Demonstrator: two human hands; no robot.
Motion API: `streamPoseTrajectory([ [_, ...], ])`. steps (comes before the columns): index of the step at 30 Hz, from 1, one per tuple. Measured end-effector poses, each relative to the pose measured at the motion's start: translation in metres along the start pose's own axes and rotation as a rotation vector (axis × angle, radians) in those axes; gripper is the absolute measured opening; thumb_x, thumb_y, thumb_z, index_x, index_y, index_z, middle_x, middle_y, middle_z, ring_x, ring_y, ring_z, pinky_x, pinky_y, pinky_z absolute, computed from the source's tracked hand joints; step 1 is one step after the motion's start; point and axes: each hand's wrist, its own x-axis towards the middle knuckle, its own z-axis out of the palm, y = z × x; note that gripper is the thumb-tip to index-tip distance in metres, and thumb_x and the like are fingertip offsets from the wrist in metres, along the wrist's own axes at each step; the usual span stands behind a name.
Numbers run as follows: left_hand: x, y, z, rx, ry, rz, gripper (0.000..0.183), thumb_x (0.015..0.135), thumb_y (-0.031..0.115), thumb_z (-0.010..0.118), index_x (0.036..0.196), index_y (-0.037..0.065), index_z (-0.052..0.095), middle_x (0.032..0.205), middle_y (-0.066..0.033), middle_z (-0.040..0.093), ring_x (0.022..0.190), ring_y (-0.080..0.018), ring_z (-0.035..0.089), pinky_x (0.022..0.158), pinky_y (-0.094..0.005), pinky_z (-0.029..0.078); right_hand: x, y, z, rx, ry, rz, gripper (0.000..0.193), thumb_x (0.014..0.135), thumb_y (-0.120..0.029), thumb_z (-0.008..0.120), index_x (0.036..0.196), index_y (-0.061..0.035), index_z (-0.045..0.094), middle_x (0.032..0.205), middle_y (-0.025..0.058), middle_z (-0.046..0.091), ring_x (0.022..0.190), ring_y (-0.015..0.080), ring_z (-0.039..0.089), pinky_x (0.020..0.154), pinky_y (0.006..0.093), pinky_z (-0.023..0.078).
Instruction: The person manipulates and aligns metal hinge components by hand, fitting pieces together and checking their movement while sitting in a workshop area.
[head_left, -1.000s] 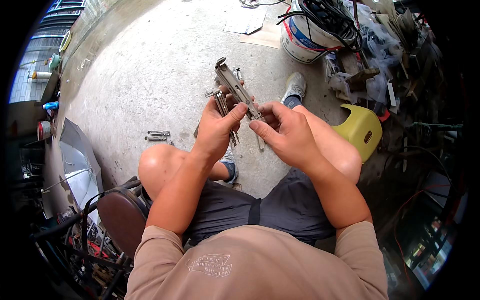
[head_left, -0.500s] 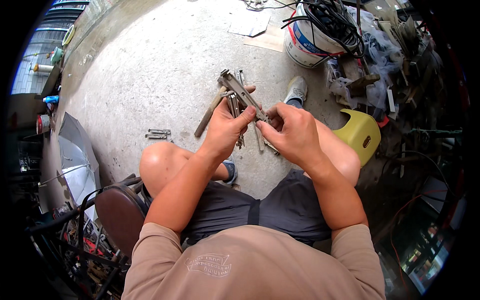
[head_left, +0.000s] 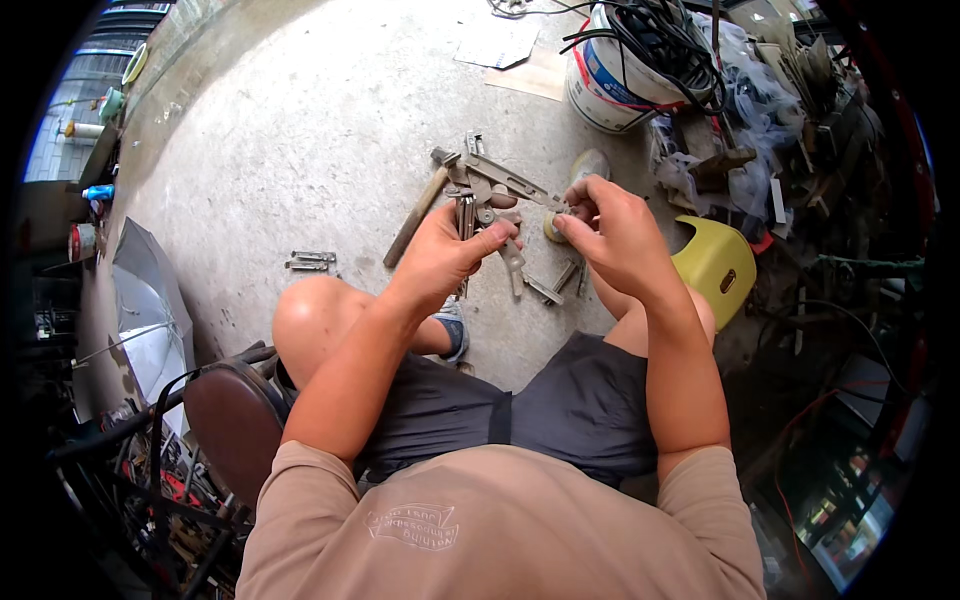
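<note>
Metal bracket assy (head_left: 495,195) being gripped by L hand (head_left: 447,252); long axis 10-to-4; R hand (head_left: 612,228) fingers pinching its 4 o'clock end.

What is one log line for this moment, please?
left hand: grips metal bracket assembly | right hand: pinches its far end | hammer: lies on concrete floor | yellow stool: beside right knee

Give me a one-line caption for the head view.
Seated person's left hand grips a hinged metal bracket while the right hand pinches its end, above a hammer on concrete.
</note>
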Motion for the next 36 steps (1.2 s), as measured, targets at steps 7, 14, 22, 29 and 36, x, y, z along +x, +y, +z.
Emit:
streamPoseTrajectory([
  [7,0.011,-0.011,-0.001,-0.153,-0.087,-0.025,0.048,0.113,0.034,0.057,0.147,0.0,0.055,0.127,-0.0115,0.073,0.101,-0.0123,0.069,0.072,-0.025,0.047,0.008,0.006,0.03,0.26,-0.212,0.34,0.034,0.099,-0.026,0.072,0.114,0.003,0.064,0.087,0.0058,0.065,0.078,0.0139,0.061,0.074,0.0316,0.052],
  [14,0.018,-0.014,-0.009,-0.501,-0.04,0.011,0.045,0.118,0.026,0.04,0.15,-0.006,0.047,0.138,-0.0188,0.066,0.124,-0.0262,0.067,0.099,-0.0347,0.056,0.003,0.014,0.035,1.07,-0.152,0.613,0.018,0.108,-0.023,0.062,0.103,-0.0067,0.059,0.081,0.0001,0.055,0.067,0.0128,0.052,0.065,0.033,0.047],
  [22,0.022,-0.016,-0.019,-0.611,0.109,0.124,0.045,0.117,0.025,0.045,0.148,-0.008,0.046,0.14,-0.0195,0.064,0.129,-0.0278,0.065,0.114,-0.0405,0.054,-0.001,0.003,0.054,1.256,-0.203,0.595,0.022,0.113,-0.028,0.057,0.1,-0.0108,0.056,0.087,0.0022,0.063,0.074,0.0127,0.058,0.072,0.032,0.052],
  [29,0.02,-0.016,-0.02,-0.585,0.266,0.219,0.036,0.114,0.024,0.054,0.136,-0.005,0.053,0.131,-0.0214,0.069,0.121,-0.0321,0.07,0.109,-0.0429,0.057,-0.003,-0.01,0.073,1.065,0.009,0.586,0.026,0.114,-0.031,0.056,0.105,-0.0065,0.055,0.094,0.0054,0.07,0.078,0.0123,0.064,0.071,0.0311,0.054],
  [36,0.025,-0.02,-0.036,-0.519,0.327,0.285,0.031,0.114,0.019,0.054,0.133,-0.005,0.054,0.131,-0.0238,0.069,0.124,-0.0352,0.07,0.108,-0.0442,0.059,-0.003,-0.001,0.08,0.731,0.117,0.381,0.025,0.114,-0.028,0.055,0.105,-0.0047,0.054,0.087,0.0067,0.068,0.071,0.012,0.061,0.065,0.0301,0.052],
])
